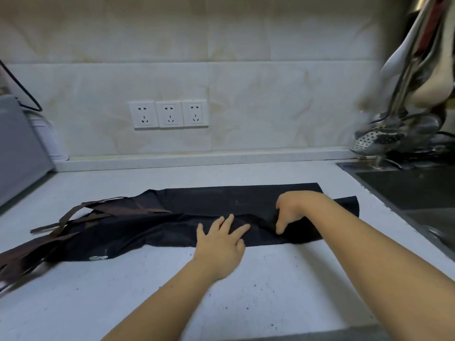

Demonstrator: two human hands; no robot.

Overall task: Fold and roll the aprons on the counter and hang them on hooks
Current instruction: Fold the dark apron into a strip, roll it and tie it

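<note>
Under both hands, on the white counter (246,291): one dark apron (197,203), folded lengthwise into a long band and laid flat across the worktop.

Left hand (220,244): laid palm-down on the near edge of the cloth, fingers straight and spread apart, nothing gripped.

Right hand (291,209): set just right of the left hand and slightly beyond it. The fingers are bent downward over a raised fold of the apron and the thumb (279,226) is pointed down against the fabric, so that the fold is pinched.

Well left of the left hand: brown straps (61,217), loose and tangled, trailed off toward the counter's left edge. A small white mark (98,257) is seen on the cloth near them.

Beyond the hands, on the tiled wall: three white sockets (170,115), mounted side by side.

Far left of the left hand: a grey appliance (17,148), partly cut off.

Right of the right hand: a dark sink (406,190), set into the counter. Above it, hanging utensils (408,89) are seen, blurred, among them a perforated skimmer (374,140).
</note>
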